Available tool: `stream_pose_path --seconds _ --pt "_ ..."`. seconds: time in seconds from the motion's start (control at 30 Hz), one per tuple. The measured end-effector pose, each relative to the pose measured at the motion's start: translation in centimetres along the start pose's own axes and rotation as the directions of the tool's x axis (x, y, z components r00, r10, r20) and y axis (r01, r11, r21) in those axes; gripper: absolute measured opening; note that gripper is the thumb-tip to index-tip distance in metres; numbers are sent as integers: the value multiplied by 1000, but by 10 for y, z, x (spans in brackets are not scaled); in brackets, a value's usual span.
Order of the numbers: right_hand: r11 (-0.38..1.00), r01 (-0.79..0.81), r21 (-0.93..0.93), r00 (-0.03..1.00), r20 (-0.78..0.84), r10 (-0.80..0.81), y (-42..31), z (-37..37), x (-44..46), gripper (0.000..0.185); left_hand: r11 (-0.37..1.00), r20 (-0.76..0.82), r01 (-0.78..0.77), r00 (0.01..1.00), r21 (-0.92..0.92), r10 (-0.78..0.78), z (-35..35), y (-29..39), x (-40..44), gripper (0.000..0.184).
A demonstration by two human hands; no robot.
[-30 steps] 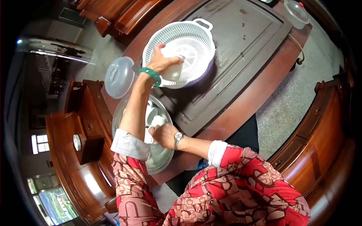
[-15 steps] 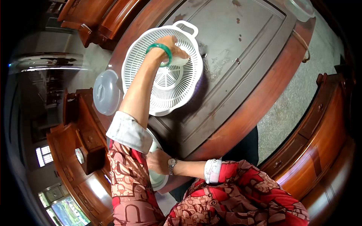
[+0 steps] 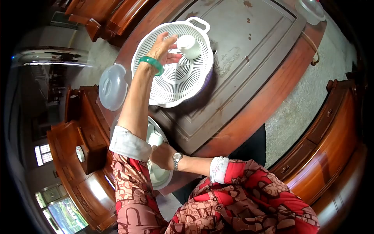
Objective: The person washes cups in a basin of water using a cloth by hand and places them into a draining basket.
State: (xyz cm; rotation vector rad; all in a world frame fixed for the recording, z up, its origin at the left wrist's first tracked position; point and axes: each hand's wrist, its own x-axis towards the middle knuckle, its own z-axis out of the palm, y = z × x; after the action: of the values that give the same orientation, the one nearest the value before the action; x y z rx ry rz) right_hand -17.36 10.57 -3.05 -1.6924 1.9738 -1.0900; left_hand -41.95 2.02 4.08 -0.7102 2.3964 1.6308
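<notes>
My left hand (image 3: 165, 48), with a green bangle on the wrist, is over a white slotted plastic basket (image 3: 177, 84). Its fingers are spread and hold nothing. Just right of them, a small white cup (image 3: 189, 47) lies inside the basket, apart from the fingertips. My right hand (image 3: 163, 156), below a wristwatch, is curled at a bowl (image 3: 170, 181) near the table's edge. White pieces of crockery (image 3: 155, 137) lie in that bowl, partly covered by my left sleeve and right hand. The right fingertips are hidden, so what they grip cannot be made out.
A translucent plastic lid (image 3: 113, 87) lies at the table's left edge. Another clear container (image 3: 311, 11) stands at the far right corner. Water spots mark the grey tabletop (image 3: 233, 74). Carved wooden furniture (image 3: 311, 156) stands right of the table.
My left hand has opened and drawn back to the left, leaving the white cup in the basket in plain sight. My right hand stays at the bowl.
</notes>
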Motion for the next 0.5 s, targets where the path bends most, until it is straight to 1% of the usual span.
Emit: stream_pose_path --seconds 0.03,0.07,0.1,0.17,0.23,0.3,0.33,0.37,0.43,0.47,0.5 --pt "1000 -4 -27 999 54 6 -1 -3 0 17 998 -72 -32 997 -47 29 -1 -3 -8 77" --pt "999 20 -43 1000 0 -21 0 -7 -1 6 998 -121 -20 993 -54 13 -7 -9 -8 73" --pt "1000 -24 -9 994 -106 23 1 5 0 7 998 -128 -22 992 -63 13 -16 -11 -17 73" --pt "990 98 101 966 -249 -70 13 28 1 18 983 17 -118 993 -137 121 -38 -18 -42 67" --pt "1000 31 -1 979 -200 -30 9 21 2 15 968 -16 -240 971 -78 240 -59 -26 -83 47" --pt "995 -34 -92 999 -8 34 1 11 5 15 965 -45 -259 965 -32 257 -85 -42 -129 37" --pt "995 -36 -98 999 -9 35 0 10 5 16 962 -139 -274 953 -2 271 -91 -50 -156 31" --pt "993 -41 -110 999 -15 39 -1 10 4 18 963 -173 -269 949 1 265 -103 -68 -177 27" --pt "995 -21 -97 984 -178 3 -2 9 1 22 954 -215 -231 938 193 271 -124 -108 -216 23" --pt "993 -13 -121 989 -149 -5 -1 9 4 24 919 -265 -201 917 338 298 -130 -132 -234 21" --pt "989 -9 -146 993 -122 -9 -2 7 5 26 905 -261 -172 922 389 287 -136 -156 -249 20"
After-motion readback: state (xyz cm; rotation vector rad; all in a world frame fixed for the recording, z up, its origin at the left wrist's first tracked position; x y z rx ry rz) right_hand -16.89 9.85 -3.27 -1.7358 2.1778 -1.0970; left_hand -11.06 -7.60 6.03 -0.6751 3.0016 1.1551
